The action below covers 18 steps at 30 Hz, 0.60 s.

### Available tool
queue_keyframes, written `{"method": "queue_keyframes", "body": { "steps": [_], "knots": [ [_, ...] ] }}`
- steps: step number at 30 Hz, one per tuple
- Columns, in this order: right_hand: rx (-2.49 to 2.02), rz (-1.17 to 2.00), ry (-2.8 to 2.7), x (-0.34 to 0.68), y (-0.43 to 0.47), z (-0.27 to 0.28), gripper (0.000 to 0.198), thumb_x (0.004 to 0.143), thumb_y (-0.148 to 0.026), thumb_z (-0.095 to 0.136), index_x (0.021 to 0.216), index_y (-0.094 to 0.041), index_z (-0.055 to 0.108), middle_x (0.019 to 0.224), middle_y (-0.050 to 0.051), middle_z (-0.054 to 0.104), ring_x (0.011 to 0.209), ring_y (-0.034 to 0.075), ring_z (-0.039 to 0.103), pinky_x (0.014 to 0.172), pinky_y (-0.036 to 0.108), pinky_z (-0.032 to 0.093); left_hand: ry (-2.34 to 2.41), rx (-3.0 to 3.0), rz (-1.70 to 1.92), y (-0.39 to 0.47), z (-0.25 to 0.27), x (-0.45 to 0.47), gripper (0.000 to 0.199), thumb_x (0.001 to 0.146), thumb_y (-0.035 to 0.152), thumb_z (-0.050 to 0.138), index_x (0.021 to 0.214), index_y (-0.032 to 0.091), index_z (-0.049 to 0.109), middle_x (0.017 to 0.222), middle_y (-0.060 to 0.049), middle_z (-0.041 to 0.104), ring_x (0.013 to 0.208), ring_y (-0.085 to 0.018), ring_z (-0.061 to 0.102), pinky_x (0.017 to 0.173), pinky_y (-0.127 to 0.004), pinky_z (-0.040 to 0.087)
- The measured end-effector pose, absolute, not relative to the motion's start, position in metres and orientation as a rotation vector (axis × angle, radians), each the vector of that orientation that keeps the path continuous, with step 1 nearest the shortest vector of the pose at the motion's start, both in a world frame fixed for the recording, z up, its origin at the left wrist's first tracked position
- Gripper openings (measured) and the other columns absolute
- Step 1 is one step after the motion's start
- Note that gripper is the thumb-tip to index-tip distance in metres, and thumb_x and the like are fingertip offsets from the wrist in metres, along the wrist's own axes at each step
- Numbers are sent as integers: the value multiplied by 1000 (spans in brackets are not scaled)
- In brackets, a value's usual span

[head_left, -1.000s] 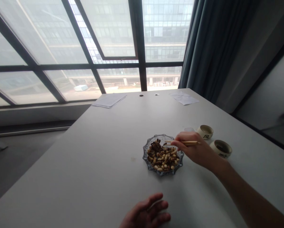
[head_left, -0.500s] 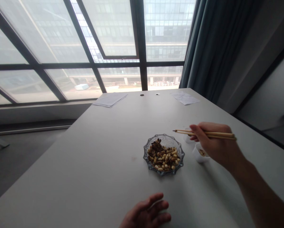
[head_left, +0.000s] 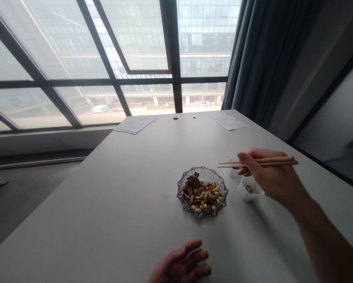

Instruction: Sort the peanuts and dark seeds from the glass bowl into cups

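Observation:
My right hand (head_left: 267,173) grips a pair of wooden chopsticks (head_left: 271,160), held nearly level with tips pointing left and slightly apart. Nothing shows between the tips. Below them stands a scalloped glass bowl (head_left: 182,202) of pale nuts (head_left: 204,196) and dark seeds (head_left: 193,181). Partly behind my fingers is a small white cup (head_left: 232,171) with some dark pieces in it. A second white cup (head_left: 247,194), nearer me, holds a few brownish pieces. My left hand (head_left: 184,263) lies low in front of the bowl, fingers apart, holding nothing.
The white table (head_left: 120,196) stretches toward large windows. Papers (head_left: 135,124) lie at its far left corner and another sheet (head_left: 229,122) at the far right. Two round holes sit near the far edge. A dark blue curtain (head_left: 253,59) hangs at the right.
The chopstick tips have spread and a small dark piece at them is gone. My right hand has shifted slightly right, uncovering more of the nearer cup. My left hand stays put.

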State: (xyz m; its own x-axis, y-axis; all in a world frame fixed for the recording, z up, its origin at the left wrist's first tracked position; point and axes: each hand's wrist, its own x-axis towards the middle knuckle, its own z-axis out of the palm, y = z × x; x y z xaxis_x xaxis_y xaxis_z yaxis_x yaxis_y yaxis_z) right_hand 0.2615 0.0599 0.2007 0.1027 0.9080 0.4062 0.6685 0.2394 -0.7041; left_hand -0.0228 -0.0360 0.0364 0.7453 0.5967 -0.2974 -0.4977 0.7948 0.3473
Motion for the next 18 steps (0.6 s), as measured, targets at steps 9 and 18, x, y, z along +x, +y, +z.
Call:
{"method": "queue_keyframes", "body": {
  "steps": [9,18],
  "knots": [
    [-1298,846,-1732,220,68,166,37,92,-52,63,76,-19,68,69,5,75,63,20,73,53,25,53,386,260,615,-36,36,-24,34,87,33,60,117,24,72,117,-3,77,110,-19,66,106,-33,34],
    [-1314,770,-1646,217,74,148,44,96,-56,53,77,-20,70,69,6,76,61,22,74,54,29,58,378,252,604,-37,34,-25,35,85,34,63,117,23,72,116,-2,77,110,-21,67,105,-32,36]
  ]
}}
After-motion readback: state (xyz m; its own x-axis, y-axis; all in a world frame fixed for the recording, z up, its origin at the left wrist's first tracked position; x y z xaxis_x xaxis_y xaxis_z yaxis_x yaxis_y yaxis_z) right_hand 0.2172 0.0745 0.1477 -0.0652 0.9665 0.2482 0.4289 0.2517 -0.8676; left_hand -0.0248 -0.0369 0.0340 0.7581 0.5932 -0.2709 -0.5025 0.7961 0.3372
